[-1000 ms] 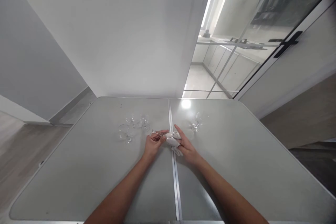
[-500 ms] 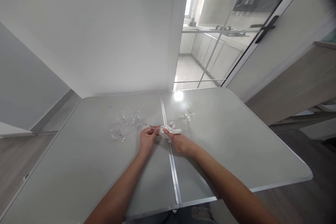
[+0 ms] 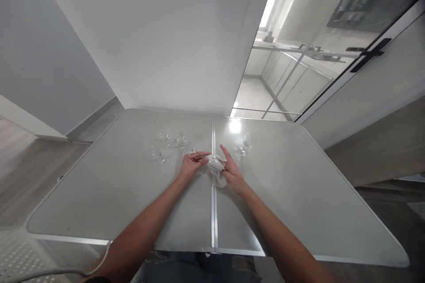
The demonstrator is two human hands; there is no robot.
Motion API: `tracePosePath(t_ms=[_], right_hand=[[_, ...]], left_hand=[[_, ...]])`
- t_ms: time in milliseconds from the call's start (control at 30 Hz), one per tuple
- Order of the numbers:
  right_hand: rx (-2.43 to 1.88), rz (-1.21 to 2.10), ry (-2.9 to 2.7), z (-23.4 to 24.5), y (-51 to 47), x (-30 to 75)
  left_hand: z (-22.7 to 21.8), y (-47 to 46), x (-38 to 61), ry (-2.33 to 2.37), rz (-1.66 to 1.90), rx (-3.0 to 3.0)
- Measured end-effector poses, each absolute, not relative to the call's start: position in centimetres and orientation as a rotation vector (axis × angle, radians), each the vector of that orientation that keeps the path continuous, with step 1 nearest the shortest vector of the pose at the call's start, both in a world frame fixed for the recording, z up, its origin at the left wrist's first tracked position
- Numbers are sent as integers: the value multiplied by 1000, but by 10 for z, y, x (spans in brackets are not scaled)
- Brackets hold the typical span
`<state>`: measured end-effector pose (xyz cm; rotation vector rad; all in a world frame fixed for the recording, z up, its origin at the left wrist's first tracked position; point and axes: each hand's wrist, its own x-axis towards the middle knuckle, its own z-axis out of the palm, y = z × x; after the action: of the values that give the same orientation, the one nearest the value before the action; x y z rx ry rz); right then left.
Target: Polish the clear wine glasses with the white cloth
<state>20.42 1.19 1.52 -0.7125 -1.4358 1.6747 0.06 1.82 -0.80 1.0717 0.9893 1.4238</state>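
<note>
My left hand (image 3: 192,166) pinches the stem of a clear stemmed glass (image 3: 215,163), which is tilted on its side over the table's middle seam. Its foot points left and its bowl points right. My right hand (image 3: 233,174) holds a white cloth (image 3: 219,180) against the bowl, with one digit raised away from it and the others partly hidden behind the cloth. The cloth's lower end hangs down over the seam. Beyond my right hand, another stemmed glass (image 3: 243,152) stands on the table.
Several clear glasses (image 3: 161,158) are grouped on the left half of the grey folding table (image 3: 282,203). A white wall (image 3: 159,40) meets the table's far edge. At the back right is a glass-paned door with a black handle (image 3: 370,55). A cable (image 3: 102,261) runs at the lower left.
My view has shifted, showing more of the near left table edge. My right hand has opened up around the bowl, one digit now raised, and the cloth hangs lower.
</note>
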Motion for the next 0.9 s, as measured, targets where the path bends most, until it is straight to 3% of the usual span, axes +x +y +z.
tracePosePath(t_ms=[133,267,500,633,900], right_hand=[[-622,1182,-2094,7,16,204],[-603,1033,-2249,4,25,208],[-600,1816,-1355,21,21,206],[-552,1931,-1164,29,19,204],[-586,1014,-2154,7,22,208]], left_hand=[[-17,22,-1,1158,1470,987],[-18,24,1,1154,1496,969],[-9,21,0,833,1435,983],[-12,21,-2,786,1421,921],[-14,23,2,1082,1503,925]])
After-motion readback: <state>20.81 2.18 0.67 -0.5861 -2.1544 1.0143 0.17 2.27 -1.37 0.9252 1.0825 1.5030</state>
